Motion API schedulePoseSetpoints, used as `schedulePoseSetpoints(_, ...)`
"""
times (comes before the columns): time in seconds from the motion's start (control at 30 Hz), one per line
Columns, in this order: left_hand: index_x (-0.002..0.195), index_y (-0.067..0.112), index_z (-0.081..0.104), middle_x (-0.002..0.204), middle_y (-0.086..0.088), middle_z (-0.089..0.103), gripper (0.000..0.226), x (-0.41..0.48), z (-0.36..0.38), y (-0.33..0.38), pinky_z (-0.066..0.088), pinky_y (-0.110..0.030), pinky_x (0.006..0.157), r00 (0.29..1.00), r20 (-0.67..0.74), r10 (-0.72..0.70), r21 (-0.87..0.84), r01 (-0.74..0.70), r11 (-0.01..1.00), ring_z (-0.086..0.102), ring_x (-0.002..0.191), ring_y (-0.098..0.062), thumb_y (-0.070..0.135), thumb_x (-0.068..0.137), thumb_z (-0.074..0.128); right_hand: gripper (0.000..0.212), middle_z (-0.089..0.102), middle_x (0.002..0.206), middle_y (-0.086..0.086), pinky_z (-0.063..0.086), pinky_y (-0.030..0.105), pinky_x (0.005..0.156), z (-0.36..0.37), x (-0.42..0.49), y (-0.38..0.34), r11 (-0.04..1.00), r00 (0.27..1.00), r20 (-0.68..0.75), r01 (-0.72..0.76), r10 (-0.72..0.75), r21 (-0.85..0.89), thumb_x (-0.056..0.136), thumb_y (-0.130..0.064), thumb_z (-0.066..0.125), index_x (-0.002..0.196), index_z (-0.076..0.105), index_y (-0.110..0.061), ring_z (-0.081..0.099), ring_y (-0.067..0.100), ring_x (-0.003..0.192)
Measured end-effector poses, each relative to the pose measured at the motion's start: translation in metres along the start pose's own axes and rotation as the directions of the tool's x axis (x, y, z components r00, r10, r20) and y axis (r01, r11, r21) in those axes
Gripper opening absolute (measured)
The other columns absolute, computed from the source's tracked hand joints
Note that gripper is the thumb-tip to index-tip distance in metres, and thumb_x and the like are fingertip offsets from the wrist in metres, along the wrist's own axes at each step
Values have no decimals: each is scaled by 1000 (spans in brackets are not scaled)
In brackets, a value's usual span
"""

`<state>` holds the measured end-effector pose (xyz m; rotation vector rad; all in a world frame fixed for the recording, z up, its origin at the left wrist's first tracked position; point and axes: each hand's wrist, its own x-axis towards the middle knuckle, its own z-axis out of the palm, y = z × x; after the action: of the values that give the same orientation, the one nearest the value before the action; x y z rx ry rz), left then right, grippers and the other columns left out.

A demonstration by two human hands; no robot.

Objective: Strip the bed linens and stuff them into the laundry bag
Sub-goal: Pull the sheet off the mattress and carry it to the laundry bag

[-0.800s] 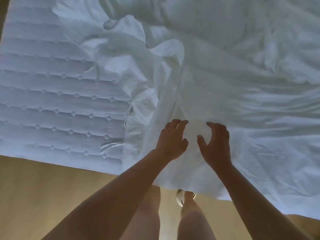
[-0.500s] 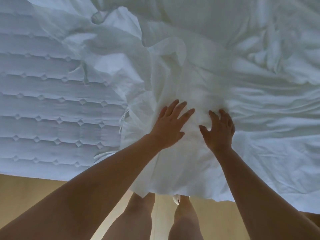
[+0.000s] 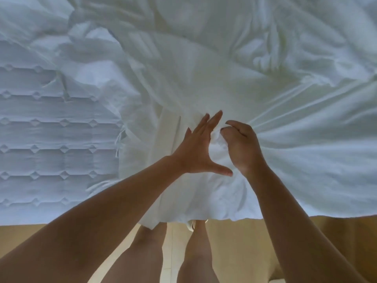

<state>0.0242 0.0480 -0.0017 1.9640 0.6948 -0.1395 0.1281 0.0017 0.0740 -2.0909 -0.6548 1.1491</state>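
Observation:
A crumpled white bed sheet (image 3: 255,82) covers the middle and right of the bed and hangs over the near edge. On the left the quilted white mattress (image 3: 47,139) lies bare. My right hand (image 3: 242,148) has its fingers curled into a bunch of the sheet, and creases fan out from the grip to the right. My left hand (image 3: 199,150) lies flat on the sheet right beside it, fingers straight and thumb spread. No laundry bag is in view.
The beige floor (image 3: 244,246) runs along the near side of the bed, and my bare legs (image 3: 151,248) stand there against the bed's edge. Thin white ties (image 3: 120,144) dangle from the sheet's left edge.
Both hands have moved farther onto the bed. My right hand has closed from open fingers into a grip on the sheet, gathering creases. My left hand stays flat with fingers out.

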Motion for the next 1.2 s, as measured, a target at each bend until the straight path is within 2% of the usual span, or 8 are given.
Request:
schedulePoseSetpoints(0.2, 149, 23, 22, 150, 21, 20, 115, -21, -6, 25, 22, -48, 114, 943, -334, -7, -242, -78, 967, 19, 146, -14, 52, 57, 84, 19, 48, 71, -11, 41, 8, 72, -2, -20, -36, 959, 997, 67, 22, -42, 282, 81, -16, 45, 65, 49, -26, 52, -7, 64)
schedulePoseSetpoints(0.3, 83, 37, 54, 79, 20, 57, 24, -36, -15, 34, 44, -20, 76, 866, -495, -76, -235, -49, 971, 61, 86, -3, 15, 80, 65, 4, 50, 83, -6, 44, 12, 62, 15, -29, -46, 981, 999, 39, 29, -38, 191, 87, -18, 53, 84, 52, -20, 53, -6, 62)
schedulePoseSetpoints(0.4, 60, 29, 44, 54, 12, 49, 38, -52, -23, 36, 36, -15, 52, 820, -480, -311, -429, 90, 899, 49, 52, -4, 2, 86, 47, 45, 37, 121, -3, 43, 20, 87, 33, -33, -48, 976, 974, -78, 208, -212, -58, 90, -15, 55, 132, 39, -18, 44, 4, 105)
schedulePoseSetpoints(0.63, 49, 10, 50, 46, -4, 43, 29, -89, -76, 21, 32, -27, 47, 708, -260, -657, -918, 30, 396, 41, 49, -20, 3, 76, 43, 102, 46, 138, 6, 10, 47, 115, 48, -39, -20, 637, 854, 307, 518, -419, -570, 68, -80, 39, 143, 30, -11, 37, 20, 133)
schedulePoseSetpoints(0.77, 68, 12, 59, 66, -4, 57, 25, -124, -107, -7, 45, -24, 53, 686, -24, -727, -993, -101, -61, 53, 68, -20, -1, 86, 45, 48, 65, 83, 10, 37, 41, 86, 82, -33, -29, 433, 774, 346, 598, -530, -675, 89, -43, 44, 117, 53, -5, 63, 33, 79)
schedulePoseSetpoints(0.97, 144, 43, 3, 151, 16, 18, 112, -174, -109, -28, 25, -13, 111, 786, -567, -246, -393, 5, 919, 19, 141, -3, 33, 66, 83, 25, 57, 64, 2, 43, 34, 65, 108, -23, -87, 907, 924, 382, 148, 15, -394, 93, -31, 53, 82, 63, -10, 58, 26, 67)
schedulePoseSetpoints(1.07, 134, 53, -28, 155, 16, -3, 132, -166, -87, -35, -12, -21, 114, 932, -360, -47, 61, 74, 995, -27, 137, 4, 55, 61, 82, 26, 56, 59, -2, 37, 25, 57, 108, -31, -106, 901, 837, 525, 97, 157, -423, 90, -32, 55, 77, 66, -12, 51, 14, 56)
schedulePoseSetpoints(1.2, 148, 28, 16, 151, 0, 35, 117, -134, -82, -27, 15, -36, 117, 859, -512, -21, -152, -66, 986, 22, 143, -15, 55, 56, 82, 21, 61, 67, 0, 43, 26, 60, 98, -41, -107, 918, 858, 467, -14, 215, -396, 88, -31, 56, 77, 63, -15, 59, 16, 65)
